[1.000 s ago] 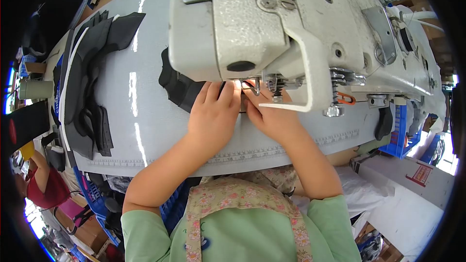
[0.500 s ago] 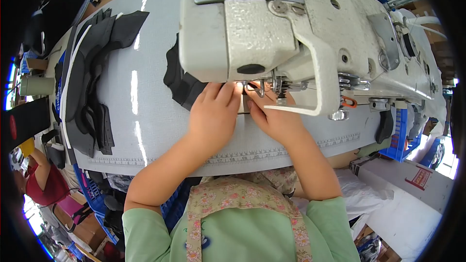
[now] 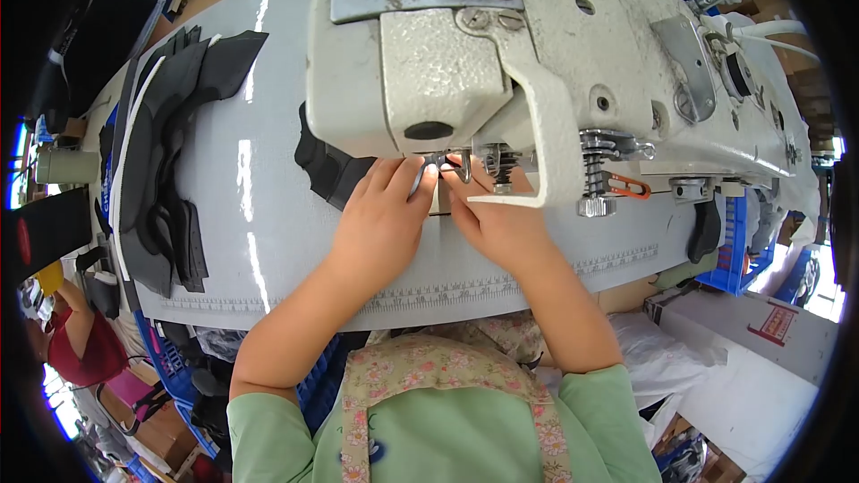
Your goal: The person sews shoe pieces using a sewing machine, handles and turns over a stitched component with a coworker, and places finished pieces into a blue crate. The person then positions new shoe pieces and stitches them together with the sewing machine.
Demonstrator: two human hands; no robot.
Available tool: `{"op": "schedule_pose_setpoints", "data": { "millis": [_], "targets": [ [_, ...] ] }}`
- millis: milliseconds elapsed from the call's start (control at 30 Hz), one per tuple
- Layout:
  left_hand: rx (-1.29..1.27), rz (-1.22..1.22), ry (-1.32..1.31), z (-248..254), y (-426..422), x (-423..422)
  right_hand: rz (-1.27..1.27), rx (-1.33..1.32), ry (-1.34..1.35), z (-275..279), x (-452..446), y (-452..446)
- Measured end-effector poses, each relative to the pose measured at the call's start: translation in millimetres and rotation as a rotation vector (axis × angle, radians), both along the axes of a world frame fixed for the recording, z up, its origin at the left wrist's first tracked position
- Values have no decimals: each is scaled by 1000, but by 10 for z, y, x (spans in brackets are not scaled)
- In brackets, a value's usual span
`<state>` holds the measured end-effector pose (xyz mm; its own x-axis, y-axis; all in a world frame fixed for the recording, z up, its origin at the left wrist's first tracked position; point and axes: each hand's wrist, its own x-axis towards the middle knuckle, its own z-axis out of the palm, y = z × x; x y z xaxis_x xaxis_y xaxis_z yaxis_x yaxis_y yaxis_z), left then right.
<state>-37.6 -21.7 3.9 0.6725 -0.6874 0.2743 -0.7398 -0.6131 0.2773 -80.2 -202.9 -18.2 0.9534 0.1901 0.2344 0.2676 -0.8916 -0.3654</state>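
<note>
Pale tabletop (image 3: 286,246) spreads beneath the white sewing machine (image 3: 447,63); the black panel (image 3: 331,170) lies left of the bent wire guard (image 3: 466,166), partly hidden by my left hand (image 3: 380,224). Whether either hand pinches it, I can't tell. I'd guide it flat, my right hand (image 3: 497,225) clear of the guard.

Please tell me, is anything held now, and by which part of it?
The left hand touches the black piece at its end by the sewing machine; whether pinched or only pressed cannot be told. For the right hand, this is hidden.
</note>
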Motion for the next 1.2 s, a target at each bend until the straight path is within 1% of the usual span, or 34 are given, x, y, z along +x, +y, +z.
{"op": "schedule_pose_setpoints", "data": {
  "millis": [67, 200, 267, 300, 400, 467, 600, 700, 767, 900, 967, 1067, 1200],
  "targets": [
    [9, 16, 83, 16, -18, 15, 22, -42, -46, 12, 13, 3],
    [-5, 25, 51, 9, -28, 30, 19, -34, -18, 18, 38, 10],
    [54, 17, -18, 38, -12, 29, 60, 71, -200, 30, 79, 15],
    [52, 17, -19, 35, 2, 20, 60, 70, -201, 40, 77, 12],
    [26, 27, -52, 32, 34, 9, 4, 33, -154, 45, 63, 5],
    [54, 31, -14, 66, 44, 22, -41, 99, -136, 5, 71, 7],
    [41, 51, 25, 54, 56, 56, -11, 113, -97, 11, 101, -4],
    [49, 75, 52, 29, 60, 85, -24, 95, -135, 18, 101, 6],
    [41, 70, 56, 30, 59, 105, -53, 32, -79, 50, 101, 17],
    [42, 72, 65, 10, 58, 116, -73, 43, -74, 43, 88, 26],
    [-52, 45, -18, 6, 40, 119, -117, 48, 35, 59, 69, 31],
    [-34, 41, 12, 16, 41, 122, -98, 51, 60, 72, 95, 25],
    [-47, 41, -17, 2, 44, 131, -70, 47, 60, 60, 105, 13]
  ]
}}
